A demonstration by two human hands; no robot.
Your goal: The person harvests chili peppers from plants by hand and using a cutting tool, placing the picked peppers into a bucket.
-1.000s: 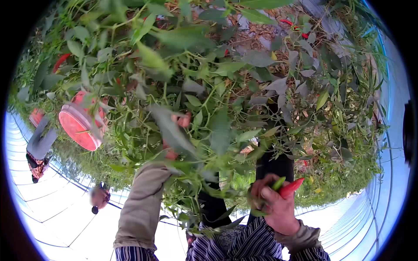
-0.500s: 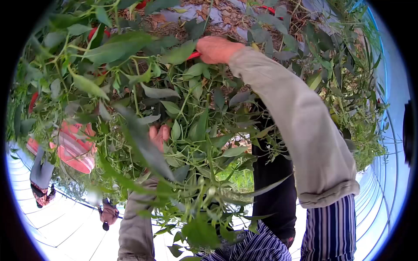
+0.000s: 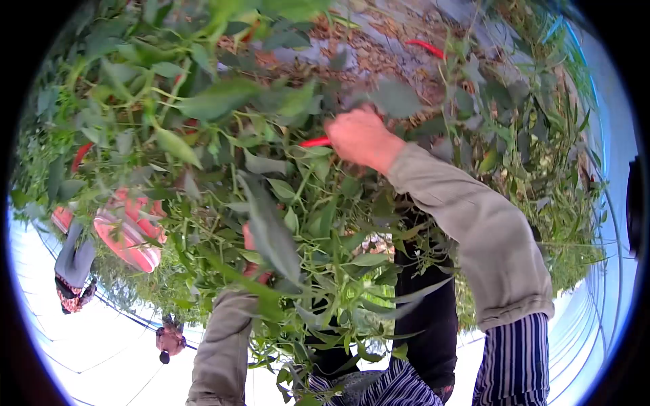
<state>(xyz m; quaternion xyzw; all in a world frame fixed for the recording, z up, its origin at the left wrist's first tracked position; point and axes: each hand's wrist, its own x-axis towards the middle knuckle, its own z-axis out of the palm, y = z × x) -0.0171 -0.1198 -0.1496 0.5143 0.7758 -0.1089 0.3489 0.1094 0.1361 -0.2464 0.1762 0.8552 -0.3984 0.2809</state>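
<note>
My right hand (image 3: 362, 137) is closed around a red chili pepper (image 3: 315, 142), whose pointed part sticks out to the left of the fingers. It is over the chili plant's foliage (image 3: 305, 196), close to the leaf-littered ground. Lower and to the left, my left hand (image 3: 248, 242) is among the stems. A long dark leaf (image 3: 271, 230) in front covers much of it, so its fingers do not show clearly. Both arms wear beige sleeves, with a striped cuff below the right one.
Another red chili (image 3: 426, 48) lies near the ground at the top, and one more (image 3: 82, 156) hangs at left. Pink striped fabric (image 3: 128, 233) shows behind the plants. Two other people (image 3: 169, 340) appear upside down at lower left. Blue sheeting (image 3: 616, 169) borders the right.
My right hand has moved down and to the right with the red chili in it. My left hand is lower and more hidden by the leaf. The whole view has shifted slightly.
</note>
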